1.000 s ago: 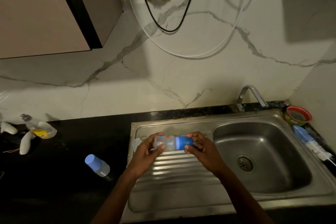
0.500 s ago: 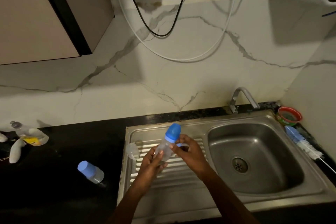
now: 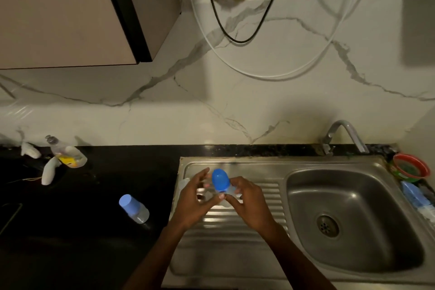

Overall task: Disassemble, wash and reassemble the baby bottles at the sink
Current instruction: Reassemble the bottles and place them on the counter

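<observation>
Both hands [image 3: 195,198] around bottle [image 3: 220,181]

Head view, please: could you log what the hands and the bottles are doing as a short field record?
held item: baby bottle with blue cap, cap end up
left hand: gripping the bottle's left side
right hand: gripping its right side
position: above the sink drainboard
second bottle: lying on the black counter, untouched
tap: no water visible
</observation>
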### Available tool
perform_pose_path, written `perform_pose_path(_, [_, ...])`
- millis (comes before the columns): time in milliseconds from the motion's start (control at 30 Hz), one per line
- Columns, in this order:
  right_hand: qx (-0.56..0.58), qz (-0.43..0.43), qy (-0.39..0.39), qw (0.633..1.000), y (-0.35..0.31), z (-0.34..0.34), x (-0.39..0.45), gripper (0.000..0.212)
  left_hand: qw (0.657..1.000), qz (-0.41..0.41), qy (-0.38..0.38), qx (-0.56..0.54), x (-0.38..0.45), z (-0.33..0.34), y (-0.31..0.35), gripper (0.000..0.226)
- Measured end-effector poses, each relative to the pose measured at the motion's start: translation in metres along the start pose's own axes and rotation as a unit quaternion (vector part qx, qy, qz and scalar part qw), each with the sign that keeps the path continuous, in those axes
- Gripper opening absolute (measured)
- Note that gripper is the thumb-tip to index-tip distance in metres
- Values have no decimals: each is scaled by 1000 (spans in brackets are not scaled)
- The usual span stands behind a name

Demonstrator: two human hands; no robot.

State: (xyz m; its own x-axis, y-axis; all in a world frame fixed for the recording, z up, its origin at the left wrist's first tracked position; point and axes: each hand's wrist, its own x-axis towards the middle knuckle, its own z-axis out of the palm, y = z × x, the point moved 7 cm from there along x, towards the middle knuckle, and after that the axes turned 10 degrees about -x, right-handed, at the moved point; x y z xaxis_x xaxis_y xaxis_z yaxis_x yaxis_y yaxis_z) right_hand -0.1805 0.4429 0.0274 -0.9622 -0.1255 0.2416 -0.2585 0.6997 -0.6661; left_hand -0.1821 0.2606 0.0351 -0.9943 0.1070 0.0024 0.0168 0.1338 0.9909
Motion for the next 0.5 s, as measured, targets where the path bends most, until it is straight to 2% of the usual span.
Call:
perform_pose_path(100, [-40, -24, -18, 999, -5, 25, 2, 45, 998, 44, 21, 42, 3, -10, 7, 64])
perform_pose_path(167, [-37, -29, -18, 999, -9, 38, 3, 44, 997, 46, 20, 59, 2, -17, 3, 51])
perform_pose_path(300, [-14, -45, -43, 998, -21, 67, 8, 38, 995, 22, 45, 92, -4, -45, -12, 49])
perform_pose_path(433, [9, -60, -93, 994, -31, 92, 10, 58, 981, 0, 102, 165, -1, -81, -18, 45])
perform_pose_path(500, [14, -58, -93, 994, -29, 93, 7, 58, 969, -17, 145, 199, 6, -111, -16, 42])
